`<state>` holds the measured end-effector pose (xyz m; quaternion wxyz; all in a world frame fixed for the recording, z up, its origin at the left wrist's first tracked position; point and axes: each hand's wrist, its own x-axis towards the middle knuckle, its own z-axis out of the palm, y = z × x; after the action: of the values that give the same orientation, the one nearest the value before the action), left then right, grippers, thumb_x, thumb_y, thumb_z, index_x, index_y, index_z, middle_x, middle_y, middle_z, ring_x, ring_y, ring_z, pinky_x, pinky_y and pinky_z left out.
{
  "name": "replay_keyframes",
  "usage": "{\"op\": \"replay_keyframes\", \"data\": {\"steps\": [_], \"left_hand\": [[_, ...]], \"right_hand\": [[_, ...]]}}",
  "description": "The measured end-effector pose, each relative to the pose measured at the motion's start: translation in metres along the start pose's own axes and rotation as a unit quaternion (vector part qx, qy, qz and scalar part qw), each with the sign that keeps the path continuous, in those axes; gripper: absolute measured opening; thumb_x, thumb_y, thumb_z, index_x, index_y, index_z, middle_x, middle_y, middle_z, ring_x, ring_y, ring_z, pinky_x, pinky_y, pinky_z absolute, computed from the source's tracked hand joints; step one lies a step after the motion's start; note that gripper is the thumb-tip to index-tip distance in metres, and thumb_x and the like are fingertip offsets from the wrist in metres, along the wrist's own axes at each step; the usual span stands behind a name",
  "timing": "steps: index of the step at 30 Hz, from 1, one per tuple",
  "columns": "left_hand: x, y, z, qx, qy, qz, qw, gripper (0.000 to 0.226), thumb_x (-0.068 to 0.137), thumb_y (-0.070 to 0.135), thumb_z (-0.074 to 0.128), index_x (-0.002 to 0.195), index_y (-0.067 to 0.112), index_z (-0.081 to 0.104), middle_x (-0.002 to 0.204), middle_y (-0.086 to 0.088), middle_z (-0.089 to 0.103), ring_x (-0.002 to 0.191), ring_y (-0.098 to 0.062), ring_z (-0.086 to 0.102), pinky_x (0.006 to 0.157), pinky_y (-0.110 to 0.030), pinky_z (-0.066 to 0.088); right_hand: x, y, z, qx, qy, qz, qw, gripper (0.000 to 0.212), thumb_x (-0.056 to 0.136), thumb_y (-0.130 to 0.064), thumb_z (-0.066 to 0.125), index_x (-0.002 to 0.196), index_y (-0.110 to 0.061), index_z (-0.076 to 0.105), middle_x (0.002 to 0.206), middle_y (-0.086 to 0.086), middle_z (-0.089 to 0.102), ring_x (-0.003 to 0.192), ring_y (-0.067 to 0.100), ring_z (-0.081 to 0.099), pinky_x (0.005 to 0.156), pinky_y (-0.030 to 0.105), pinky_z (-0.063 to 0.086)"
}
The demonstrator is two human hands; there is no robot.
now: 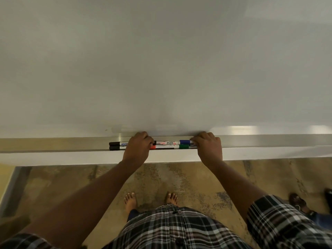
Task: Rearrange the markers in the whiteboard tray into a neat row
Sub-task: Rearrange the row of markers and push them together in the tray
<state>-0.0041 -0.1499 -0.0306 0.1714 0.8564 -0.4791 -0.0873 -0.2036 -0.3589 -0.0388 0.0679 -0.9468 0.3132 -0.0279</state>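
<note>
A blank whiteboard point(161, 60) fills the upper frame; its tray point(269, 141) crosses the middle. Both curled hands, left hand point(138, 148) and right hand point(209, 147), press onto the markers point(167, 145), lying two-deep at centre; whether either grips one is unclear. A hard nudge could roll markers off the front lip onto the floor point(179, 177).

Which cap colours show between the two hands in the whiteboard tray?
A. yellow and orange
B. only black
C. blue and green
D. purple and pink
C: a blue cap lies above a green cap in the tray, just beside the right hand.
</note>
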Motion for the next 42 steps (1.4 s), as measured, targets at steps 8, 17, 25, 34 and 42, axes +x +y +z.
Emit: {"op": "replay_keyframes", "data": {"steps": [8,17,25,34,42], "left_hand": [[0.004,0.005,-0.001,0.029,0.018,-0.019,0.999,0.015,0.087,0.011,0.062,0.098,0.014,0.072,0.096,-0.004,0.065,0.089,-0.025,0.059,0.075,-0.040,0.052],[-0.005,0.008,0.006,0.067,0.005,-0.007,0.998,0.006,0.083,0.024,0.072,0.084,0.018,0.075,0.084,-0.003,0.062,0.073,-0.025,0.058,0.060,-0.036,0.050],[-0.001,0.008,0.005,0.100,-0.030,-0.014,0.994,0.020,0.092,0.030,0.059,0.100,0.018,0.073,0.099,-0.003,0.060,0.097,-0.026,0.055,0.073,-0.039,0.045],[-0.023,-0.013,-0.016,0.105,-0.009,-0.015,0.994,0.019,0.091,0.031,0.062,0.099,0.017,0.072,0.099,-0.003,0.059,0.087,-0.023,0.057,0.069,-0.039,0.049],[-0.065,-0.057,-0.038,0.056,0.045,-0.089,0.993,0.015,0.089,0.026,0.066,0.097,0.015,0.072,0.095,-0.006,0.059,0.085,-0.026,0.058,0.068,-0.041,0.049]], "right_hand": [[-0.004,0.003,0.005,0.001,0.013,0.010,1.000,0.029,0.083,-0.012,0.070,0.109,-0.023,0.063,0.112,-0.001,0.062,0.105,0.023,0.052,0.086,0.040,0.045],[-0.003,-0.014,-0.008,0.046,0.043,-0.040,0.997,0.036,0.083,-0.003,0.062,0.111,-0.026,0.061,0.102,-0.003,0.064,0.095,0.022,0.055,0.083,0.039,0.042],[-0.008,-0.033,-0.002,0.110,-0.024,-0.062,0.992,0.037,0.089,-0.010,0.063,0.121,-0.028,0.056,0.110,0.000,0.064,0.086,0.019,0.059,0.072,0.033,0.048],[-0.007,-0.048,0.001,0.127,-0.025,-0.080,0.988,0.024,0.097,-0.017,0.056,0.119,-0.024,0.056,0.109,0.000,0.061,0.084,0.017,0.057,0.064,0.029,0.048],[0.002,-0.087,0.008,0.062,-0.005,-0.099,0.993,0.035,0.086,-0.006,0.064,0.117,-0.021,0.066,0.116,0.003,0.058,0.094,0.024,0.054,0.074,0.037,0.047]]}}
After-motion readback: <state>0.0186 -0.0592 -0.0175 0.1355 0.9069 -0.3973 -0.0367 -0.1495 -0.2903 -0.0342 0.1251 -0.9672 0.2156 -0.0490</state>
